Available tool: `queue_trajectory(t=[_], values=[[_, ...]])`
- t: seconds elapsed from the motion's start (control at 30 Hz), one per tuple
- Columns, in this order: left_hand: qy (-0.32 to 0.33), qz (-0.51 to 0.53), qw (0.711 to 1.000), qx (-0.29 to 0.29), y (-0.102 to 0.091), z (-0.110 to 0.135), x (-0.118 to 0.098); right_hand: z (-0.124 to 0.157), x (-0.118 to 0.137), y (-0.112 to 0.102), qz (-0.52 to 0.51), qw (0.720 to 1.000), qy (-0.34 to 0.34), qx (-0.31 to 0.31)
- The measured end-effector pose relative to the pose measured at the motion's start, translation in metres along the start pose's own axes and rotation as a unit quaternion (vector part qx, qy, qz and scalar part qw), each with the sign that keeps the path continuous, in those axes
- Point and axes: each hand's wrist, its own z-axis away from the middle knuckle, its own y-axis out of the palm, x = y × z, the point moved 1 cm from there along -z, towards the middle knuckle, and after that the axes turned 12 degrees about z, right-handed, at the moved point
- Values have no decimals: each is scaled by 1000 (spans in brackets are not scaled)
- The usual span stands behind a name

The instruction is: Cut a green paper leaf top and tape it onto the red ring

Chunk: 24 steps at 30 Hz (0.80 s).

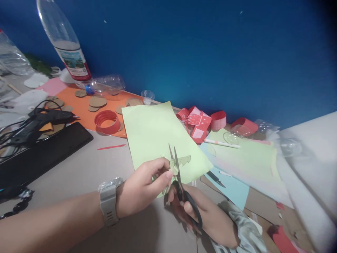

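My left hand (146, 184), with a grey watch (109, 202) on its wrist, pinches a small cut piece of pale green paper (185, 160) between thumb and fingers. In my right hand (202, 211) are black-handled scissors (179, 175), their blades a little apart and pointing away from me. The cut piece lies across and beside the blades; whether they bite into it I cannot tell. Beneath both hands spreads a large pale green sheet (150, 130). My left fingertips are partly hidden behind the thumb.
Red paper rings (107, 122) and cardboard discs (98, 102) lie on orange paper (86, 114). At left are a glue gun (39, 121) and a black phone-like slab (52, 151). A tall bottle (70, 52) stands by the blue wall (197, 52). A craft knife (216, 178) rests on light blue paper (237, 191).
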Motion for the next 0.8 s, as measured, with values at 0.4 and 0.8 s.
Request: queue_trajectory(t=[0.4,0.8], values=[[71,23,976,-206,-7,-1,-1,-2,6,0,51,997,48,-9],[-45,-102,993,42,2,-4,8,-1,5,-4,30,963,-12,-266]])
